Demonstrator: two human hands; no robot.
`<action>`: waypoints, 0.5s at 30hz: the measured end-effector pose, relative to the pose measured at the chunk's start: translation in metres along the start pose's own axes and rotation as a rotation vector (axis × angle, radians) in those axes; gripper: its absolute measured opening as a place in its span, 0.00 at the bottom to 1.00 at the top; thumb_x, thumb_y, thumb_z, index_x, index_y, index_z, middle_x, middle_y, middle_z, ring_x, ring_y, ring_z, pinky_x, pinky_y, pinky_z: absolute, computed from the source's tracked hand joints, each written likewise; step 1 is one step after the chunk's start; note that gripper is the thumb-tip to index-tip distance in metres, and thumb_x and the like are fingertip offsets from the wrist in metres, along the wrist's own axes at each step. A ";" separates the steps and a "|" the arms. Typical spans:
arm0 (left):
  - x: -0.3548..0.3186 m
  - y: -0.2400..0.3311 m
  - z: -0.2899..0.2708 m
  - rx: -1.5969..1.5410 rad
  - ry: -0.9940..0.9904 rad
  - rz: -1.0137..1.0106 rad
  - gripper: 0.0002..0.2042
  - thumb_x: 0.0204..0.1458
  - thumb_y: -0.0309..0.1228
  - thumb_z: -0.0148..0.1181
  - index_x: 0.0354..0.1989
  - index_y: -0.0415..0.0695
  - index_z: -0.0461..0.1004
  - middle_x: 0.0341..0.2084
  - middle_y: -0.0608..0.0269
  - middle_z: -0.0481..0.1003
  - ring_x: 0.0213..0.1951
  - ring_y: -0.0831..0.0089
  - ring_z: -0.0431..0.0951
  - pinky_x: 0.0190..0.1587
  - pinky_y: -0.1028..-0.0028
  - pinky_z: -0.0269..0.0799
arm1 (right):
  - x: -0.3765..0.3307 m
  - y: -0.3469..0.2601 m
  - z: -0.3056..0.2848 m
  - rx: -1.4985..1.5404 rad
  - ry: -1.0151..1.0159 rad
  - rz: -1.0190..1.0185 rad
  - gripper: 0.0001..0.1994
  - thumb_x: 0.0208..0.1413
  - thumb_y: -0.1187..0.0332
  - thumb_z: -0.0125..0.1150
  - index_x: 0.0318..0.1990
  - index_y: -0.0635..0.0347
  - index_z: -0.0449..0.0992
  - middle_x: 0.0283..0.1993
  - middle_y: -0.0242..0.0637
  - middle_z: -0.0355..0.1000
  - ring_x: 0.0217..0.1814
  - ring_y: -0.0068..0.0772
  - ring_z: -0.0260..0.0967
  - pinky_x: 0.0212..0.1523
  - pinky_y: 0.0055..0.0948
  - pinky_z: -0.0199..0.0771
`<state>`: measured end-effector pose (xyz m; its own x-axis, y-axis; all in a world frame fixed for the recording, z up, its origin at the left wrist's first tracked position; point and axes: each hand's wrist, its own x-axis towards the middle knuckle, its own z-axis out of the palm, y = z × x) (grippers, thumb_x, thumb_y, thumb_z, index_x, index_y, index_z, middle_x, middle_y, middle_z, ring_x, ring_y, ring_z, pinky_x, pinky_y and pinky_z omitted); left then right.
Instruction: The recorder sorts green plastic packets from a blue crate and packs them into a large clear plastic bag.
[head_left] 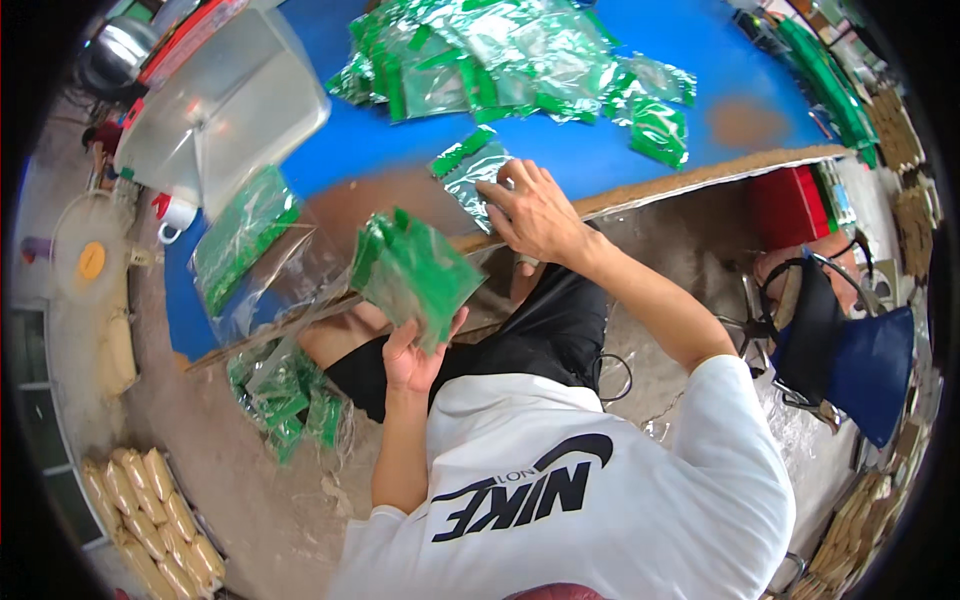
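My left hand [418,360] is closed on the lower edge of a small stack of green and clear plastic bags [425,275], held in front of the table's edge. My right hand [540,212] bends its fingers over a single silvery-clear plastic bag [468,180] with a green strip, lying near the table's front edge. Its thumb and fingertips close on that bag's right side. Beyond it, a large heap of the same bags [500,60] covers the far middle of the blue table [350,150].
On the left lie a clear bag packed with green pouches [245,245] and a translucent plastic bin [235,110]. A white and red mug [175,215] stands beside them. More green bags [290,395] are below the table. A blue chair [860,350] stands at right.
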<state>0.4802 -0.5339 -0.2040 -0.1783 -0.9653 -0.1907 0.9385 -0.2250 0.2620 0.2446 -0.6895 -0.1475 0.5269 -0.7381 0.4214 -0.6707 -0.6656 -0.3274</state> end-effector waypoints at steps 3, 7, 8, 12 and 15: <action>-0.003 -0.002 -0.006 0.091 0.082 0.073 0.28 0.53 0.23 0.62 0.64 0.41 0.62 0.63 0.54 0.67 0.63 0.54 0.67 0.69 0.46 0.59 | 0.000 -0.013 0.003 0.020 -0.054 -0.059 0.16 0.57 0.67 0.56 0.53 0.58 0.75 0.45 0.46 0.66 0.48 0.47 0.64 0.49 0.44 0.65; 0.000 -0.015 0.019 0.284 0.094 0.143 0.28 0.55 0.21 0.61 0.64 0.40 0.60 0.59 0.57 0.69 0.61 0.57 0.70 0.66 0.50 0.64 | -0.008 -0.017 0.006 0.106 -0.033 -0.114 0.16 0.51 0.71 0.58 0.49 0.55 0.78 0.45 0.40 0.67 0.48 0.43 0.64 0.47 0.41 0.64; -0.001 -0.016 0.019 0.356 0.143 0.165 0.28 0.55 0.21 0.61 0.64 0.39 0.60 0.59 0.56 0.69 0.60 0.58 0.70 0.65 0.51 0.66 | -0.008 -0.023 0.006 0.122 -0.049 -0.104 0.16 0.53 0.73 0.57 0.49 0.53 0.79 0.45 0.41 0.68 0.48 0.44 0.65 0.47 0.40 0.64; 0.002 -0.021 0.021 0.376 0.228 0.178 0.27 0.55 0.17 0.58 0.64 0.38 0.61 0.57 0.57 0.69 0.58 0.64 0.71 0.62 0.63 0.68 | -0.012 -0.028 0.022 0.455 -0.131 -0.212 0.17 0.51 0.77 0.57 0.50 0.59 0.77 0.49 0.46 0.69 0.55 0.51 0.66 0.54 0.43 0.66; -0.001 -0.023 0.013 0.380 0.261 0.218 0.28 0.55 0.18 0.59 0.65 0.37 0.60 0.58 0.56 0.68 0.58 0.62 0.72 0.60 0.59 0.71 | -0.001 -0.013 -0.015 0.667 -0.361 -0.148 0.17 0.55 0.74 0.57 0.54 0.64 0.73 0.55 0.48 0.69 0.61 0.53 0.66 0.60 0.42 0.66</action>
<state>0.4548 -0.5300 -0.1974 0.1349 -0.9408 -0.3109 0.7632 -0.1015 0.6382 0.2450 -0.6782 -0.1316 0.8012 -0.5498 0.2362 -0.1833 -0.6012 -0.7778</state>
